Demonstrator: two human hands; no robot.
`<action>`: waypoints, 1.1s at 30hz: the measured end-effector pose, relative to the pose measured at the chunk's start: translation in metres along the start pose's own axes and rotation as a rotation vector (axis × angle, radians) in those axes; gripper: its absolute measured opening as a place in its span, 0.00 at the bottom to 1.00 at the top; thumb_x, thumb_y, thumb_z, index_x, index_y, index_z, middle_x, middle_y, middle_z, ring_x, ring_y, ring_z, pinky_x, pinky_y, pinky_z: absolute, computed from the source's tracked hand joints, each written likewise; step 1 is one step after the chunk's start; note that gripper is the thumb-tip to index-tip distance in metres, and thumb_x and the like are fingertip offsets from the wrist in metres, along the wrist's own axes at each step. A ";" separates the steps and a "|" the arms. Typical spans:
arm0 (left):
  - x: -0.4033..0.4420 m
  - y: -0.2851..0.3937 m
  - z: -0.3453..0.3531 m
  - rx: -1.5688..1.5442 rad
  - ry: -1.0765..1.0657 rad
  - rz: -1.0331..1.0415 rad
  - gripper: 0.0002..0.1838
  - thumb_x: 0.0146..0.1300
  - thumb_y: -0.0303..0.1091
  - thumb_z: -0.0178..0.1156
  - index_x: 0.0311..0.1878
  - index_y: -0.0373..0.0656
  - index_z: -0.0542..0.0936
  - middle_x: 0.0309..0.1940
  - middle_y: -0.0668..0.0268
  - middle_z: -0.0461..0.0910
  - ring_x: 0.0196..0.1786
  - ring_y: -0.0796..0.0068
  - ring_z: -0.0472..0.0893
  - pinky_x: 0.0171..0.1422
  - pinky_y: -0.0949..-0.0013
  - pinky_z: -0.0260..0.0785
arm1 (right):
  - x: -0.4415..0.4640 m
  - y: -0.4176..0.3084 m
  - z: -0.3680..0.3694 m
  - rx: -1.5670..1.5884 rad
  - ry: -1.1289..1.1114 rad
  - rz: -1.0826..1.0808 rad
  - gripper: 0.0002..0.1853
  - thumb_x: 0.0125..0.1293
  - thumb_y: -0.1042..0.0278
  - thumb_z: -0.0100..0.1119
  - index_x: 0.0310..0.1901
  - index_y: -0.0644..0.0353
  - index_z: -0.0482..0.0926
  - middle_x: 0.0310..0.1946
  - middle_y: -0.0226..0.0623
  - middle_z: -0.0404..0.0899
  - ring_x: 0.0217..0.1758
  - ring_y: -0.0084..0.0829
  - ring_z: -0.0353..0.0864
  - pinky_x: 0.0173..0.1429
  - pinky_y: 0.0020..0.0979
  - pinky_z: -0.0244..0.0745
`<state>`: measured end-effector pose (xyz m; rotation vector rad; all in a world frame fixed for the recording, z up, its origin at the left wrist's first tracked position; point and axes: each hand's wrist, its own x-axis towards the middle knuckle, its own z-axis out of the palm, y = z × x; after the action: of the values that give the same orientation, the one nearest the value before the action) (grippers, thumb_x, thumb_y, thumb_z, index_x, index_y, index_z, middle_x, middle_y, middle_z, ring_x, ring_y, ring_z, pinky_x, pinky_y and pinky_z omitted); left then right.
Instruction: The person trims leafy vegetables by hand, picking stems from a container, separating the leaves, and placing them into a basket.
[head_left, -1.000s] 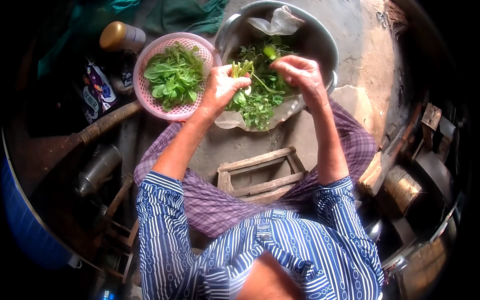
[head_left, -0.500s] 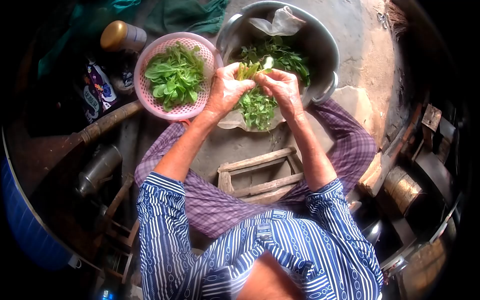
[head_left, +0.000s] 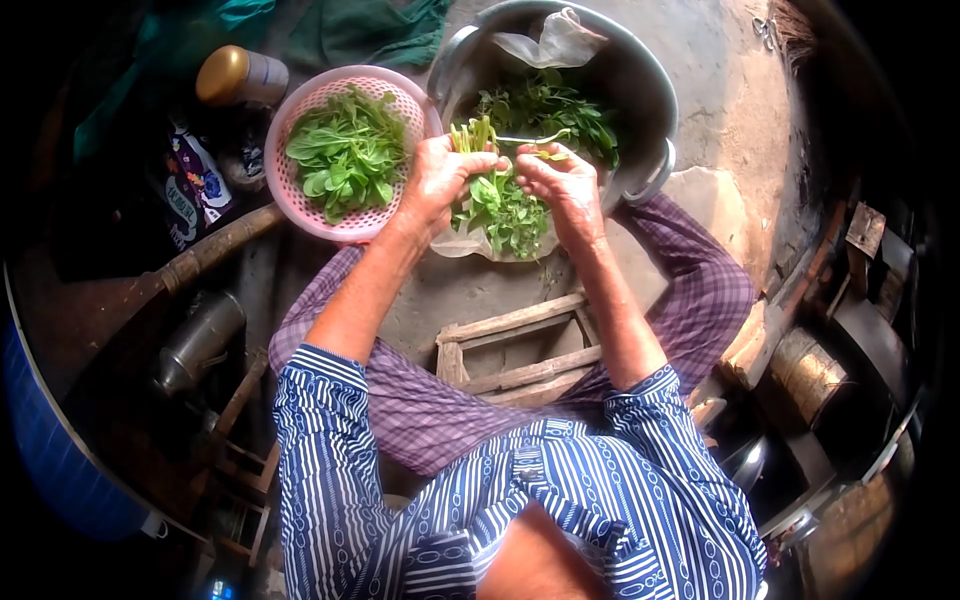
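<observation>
My left hand is closed around a bunch of leafy greens, with pale stem ends sticking up above the fist and leaves hanging below. My right hand is pinched on a few thin stem pieces, close to the right of the bunch. Both hands are over the near rim of a large metal pot, which holds darker leafy greens and a piece of translucent plastic. Left of my left hand is a pink colander with bright green leaves in it.
A low wooden stool stands between my knees. Beyond the colander lie a gold-lidded jar and dark green cloth. Left of it are a printed bag and a wooden pole. Metal and wood pieces crowd the right.
My hands have moved apart. The right hand has shifted slightly down from the bunch with thin stems in its fingers, while the left still grips the greens.
</observation>
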<state>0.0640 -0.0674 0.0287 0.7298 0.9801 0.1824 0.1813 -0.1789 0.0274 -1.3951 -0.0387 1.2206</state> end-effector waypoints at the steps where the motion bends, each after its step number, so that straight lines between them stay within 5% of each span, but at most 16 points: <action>1: 0.001 -0.002 0.000 -0.001 0.004 -0.013 0.09 0.49 0.19 0.61 0.36 0.34 0.77 0.29 0.65 0.79 0.30 0.79 0.78 0.34 0.77 0.72 | 0.002 0.003 0.000 0.005 -0.035 -0.040 0.08 0.57 0.75 0.61 0.38 0.66 0.76 0.29 0.33 0.79 0.28 0.21 0.78 0.34 0.20 0.75; 8: -0.001 -0.001 -0.003 0.235 -0.042 0.113 0.07 0.54 0.24 0.59 0.37 0.35 0.76 0.29 0.67 0.78 0.30 0.82 0.76 0.37 0.78 0.69 | 0.008 0.012 0.003 -0.133 -0.073 -0.187 0.07 0.56 0.74 0.61 0.34 0.67 0.77 0.24 0.32 0.78 0.24 0.17 0.74 0.30 0.19 0.70; 18: 0.000 0.004 -0.006 0.102 -0.022 0.032 0.08 0.49 0.20 0.61 0.34 0.32 0.78 0.26 0.64 0.79 0.26 0.78 0.77 0.30 0.78 0.71 | 0.001 0.006 -0.003 -0.352 -0.129 -0.116 0.06 0.56 0.72 0.59 0.32 0.67 0.78 0.21 0.25 0.75 0.22 0.14 0.70 0.28 0.17 0.66; 24: 0.001 0.011 -0.013 0.060 -0.108 -0.047 0.07 0.50 0.24 0.62 0.34 0.34 0.78 0.27 0.66 0.79 0.29 0.79 0.76 0.37 0.77 0.69 | 0.004 0.000 -0.006 -0.027 -0.005 0.007 0.04 0.55 0.73 0.59 0.30 0.64 0.78 0.19 0.24 0.72 0.18 0.12 0.62 0.22 0.15 0.56; 28: -0.003 0.015 -0.010 0.121 -0.118 -0.056 0.07 0.49 0.25 0.63 0.32 0.35 0.78 0.25 0.68 0.78 0.27 0.81 0.75 0.35 0.77 0.68 | 0.015 -0.012 -0.015 -0.150 -0.142 0.007 0.09 0.56 0.71 0.60 0.36 0.68 0.78 0.23 0.25 0.74 0.20 0.13 0.64 0.24 0.15 0.57; 33: -0.006 0.018 -0.008 0.402 -0.150 -0.022 0.06 0.48 0.26 0.64 0.30 0.36 0.80 0.22 0.70 0.77 0.25 0.84 0.73 0.31 0.79 0.65 | 0.022 -0.024 -0.009 -0.523 -0.285 0.103 0.08 0.56 0.68 0.60 0.32 0.65 0.78 0.19 0.25 0.73 0.21 0.12 0.67 0.25 0.16 0.60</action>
<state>0.0571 -0.0523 0.0414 1.0833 0.8896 -0.0922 0.2116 -0.1641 0.0285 -1.6684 -0.5219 1.5589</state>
